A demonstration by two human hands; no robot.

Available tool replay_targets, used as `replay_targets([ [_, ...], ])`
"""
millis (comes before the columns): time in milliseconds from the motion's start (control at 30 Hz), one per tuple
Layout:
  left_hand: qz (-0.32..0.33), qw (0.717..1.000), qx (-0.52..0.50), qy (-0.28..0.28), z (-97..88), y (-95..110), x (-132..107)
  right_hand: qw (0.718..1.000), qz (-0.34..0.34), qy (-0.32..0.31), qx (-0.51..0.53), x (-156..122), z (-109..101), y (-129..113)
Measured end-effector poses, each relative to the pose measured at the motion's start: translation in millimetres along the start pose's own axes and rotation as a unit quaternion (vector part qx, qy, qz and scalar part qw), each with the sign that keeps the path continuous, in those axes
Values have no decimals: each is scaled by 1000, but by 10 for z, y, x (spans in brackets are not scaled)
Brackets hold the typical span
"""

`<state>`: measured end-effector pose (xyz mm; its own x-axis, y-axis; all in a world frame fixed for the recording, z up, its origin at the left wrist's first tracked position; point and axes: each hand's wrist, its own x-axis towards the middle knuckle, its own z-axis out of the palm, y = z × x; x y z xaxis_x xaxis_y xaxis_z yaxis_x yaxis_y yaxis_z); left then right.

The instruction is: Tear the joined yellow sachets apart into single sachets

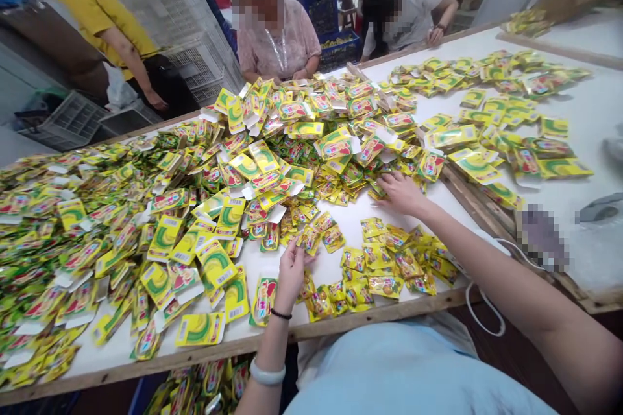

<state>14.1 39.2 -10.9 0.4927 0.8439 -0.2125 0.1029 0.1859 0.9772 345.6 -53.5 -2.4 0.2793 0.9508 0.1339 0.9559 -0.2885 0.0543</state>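
Observation:
My left hand [291, 266], with a dark band and a pale bangle at the wrist, pinches a small yellow packet [310, 240] over the white table. Farther right, my right hand [402, 193] reaches to the foot of the big pile, its fingers apart and touching small packets there; its fingertips are partly hidden. Between my hands and the table's front edge lies a group of small yellow packets [377, 256]. Flat yellow-and-green boxes [214, 262] printed with fruit are heaped to the left. One box [264, 300] lies close beside my left wrist.
A wooden strip [479, 201] divides the tabletop [559, 207], with more boxes [479, 165] beyond it. A white cable [470, 311] loops over the front edge. Across the table are a person in pink [277, 45] and one in white [423, 0]; another in yellow [104, 19] stands left.

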Motion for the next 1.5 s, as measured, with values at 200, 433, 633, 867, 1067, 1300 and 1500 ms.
replay_targets([
  [200,-72,987,-130,-59,136,180,-100,1000,-19,-8,12,-191,69,-30],
  [433,-73,992,-100,-27,193,154,-133,996,-4,22,82,-434,70,-220],
  [633,-54,994,-27,-92,208,159,-161,974,-5,51,223,-535,-32,-281],
  [867,-10,990,28,-140,437,286,-41,915,88,86,383,-567,-319,-514],
  [1067,-45,981,-30,-185,596,350,-16,830,12,-17,557,-643,-628,-970],
  [1300,24,992,-63,-111,676,351,-314,799,69,25,597,-764,-515,-1290],
  [1500,123,972,199,0,316,367,-581,670,28,-179,720,-823,-440,-1382],
])
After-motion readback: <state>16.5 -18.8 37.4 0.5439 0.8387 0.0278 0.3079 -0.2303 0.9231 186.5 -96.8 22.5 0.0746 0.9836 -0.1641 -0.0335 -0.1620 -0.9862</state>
